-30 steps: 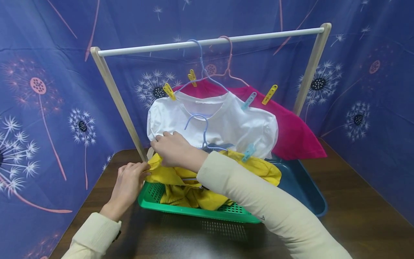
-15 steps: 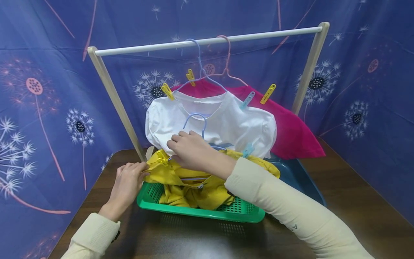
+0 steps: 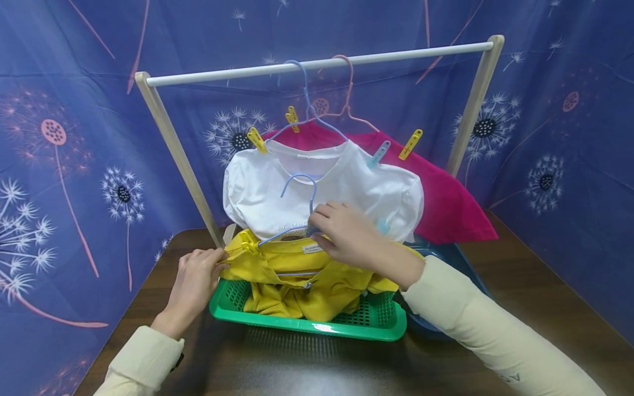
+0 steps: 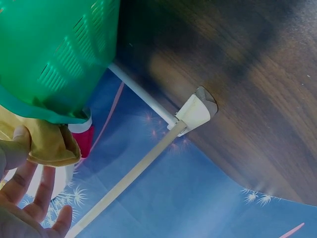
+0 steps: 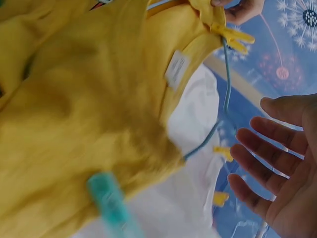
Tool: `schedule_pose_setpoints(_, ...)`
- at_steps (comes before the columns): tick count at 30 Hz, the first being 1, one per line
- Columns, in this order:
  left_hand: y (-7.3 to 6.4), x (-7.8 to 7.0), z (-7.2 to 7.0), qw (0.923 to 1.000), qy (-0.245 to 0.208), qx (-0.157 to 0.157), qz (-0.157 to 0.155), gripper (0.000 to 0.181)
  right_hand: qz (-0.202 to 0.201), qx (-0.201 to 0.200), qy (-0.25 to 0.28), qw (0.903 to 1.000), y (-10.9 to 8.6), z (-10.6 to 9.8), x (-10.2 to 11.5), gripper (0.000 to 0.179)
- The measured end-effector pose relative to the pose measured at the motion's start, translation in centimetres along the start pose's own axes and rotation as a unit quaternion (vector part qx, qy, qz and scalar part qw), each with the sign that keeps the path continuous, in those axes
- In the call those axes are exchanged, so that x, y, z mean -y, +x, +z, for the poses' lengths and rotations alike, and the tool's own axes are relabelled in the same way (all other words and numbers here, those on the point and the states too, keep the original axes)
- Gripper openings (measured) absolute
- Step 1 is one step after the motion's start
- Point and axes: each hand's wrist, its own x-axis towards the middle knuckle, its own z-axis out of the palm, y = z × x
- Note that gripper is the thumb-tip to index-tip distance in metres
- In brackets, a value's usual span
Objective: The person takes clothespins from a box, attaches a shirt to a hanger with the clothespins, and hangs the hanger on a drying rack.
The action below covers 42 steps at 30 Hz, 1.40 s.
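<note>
My left hand (image 3: 198,278) pinches the left shoulder of a yellow shirt (image 3: 297,258) between thumb and fingers; the left wrist view shows the thumb (image 4: 21,144) on the cloth. A blue hanger (image 3: 314,190) sits inside the shirt, its hook sticking up from the neck. A yellow clothespin (image 3: 249,242) grips the shirt beside the left hand. A teal clothespin (image 5: 111,203) is on the other shoulder, partly hidden by my right hand in the head view. The right hand (image 5: 282,163) is beside the hanger's neck, its fingers spread and holding nothing.
Under the shirt stands a green basket (image 3: 317,325), a dark blue tray (image 3: 458,256) behind its right end. A white shirt (image 3: 317,203) and a magenta garment (image 3: 446,198) hang with clothespins from the white rail (image 3: 421,54) of a wooden-legged rack.
My right hand has moved right, away from the yellow clothespin on the shirt's left shoulder, to the hanger's neck. That clothespin is now uncovered. The left hand stays on the shirt.
</note>
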Motion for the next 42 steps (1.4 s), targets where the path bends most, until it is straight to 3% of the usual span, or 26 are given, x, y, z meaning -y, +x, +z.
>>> schedule_pose_setpoints(8,-0.1,-0.1,0.0,1.0000,-0.001,-0.006,0.005,0.015,0.053,-0.032,0.022,0.9978,-3.3,-1.5,-2.9,0.029)
schedule_pose_setpoints(17,-0.2,-0.2,-0.3,1.0000,0.001,-0.005,0.003,0.015,0.137,-0.025,0.020,0.9900,-7.3,-2.2,-5.4,0.047)
schedule_pose_setpoints(29,-0.3,-0.4,-0.3,1.0000,0.003,-0.005,0.004,0.016,0.186,0.015,0.022,0.9822,-11.0,-0.9,-6.8,0.041)
schedule_pose_setpoints(34,-0.3,-0.4,-0.3,1.0000,0.002,-0.002,0.000,0.016,0.180,0.030,0.012,0.9831,-11.7,-0.1,-6.9,0.038)
schedule_pose_setpoints(42,-0.4,-0.3,-0.2,1.0000,0.005,-0.006,0.003,0.015,0.183,0.056,0.013,0.9815,-12.2,0.8,-6.9,0.018)
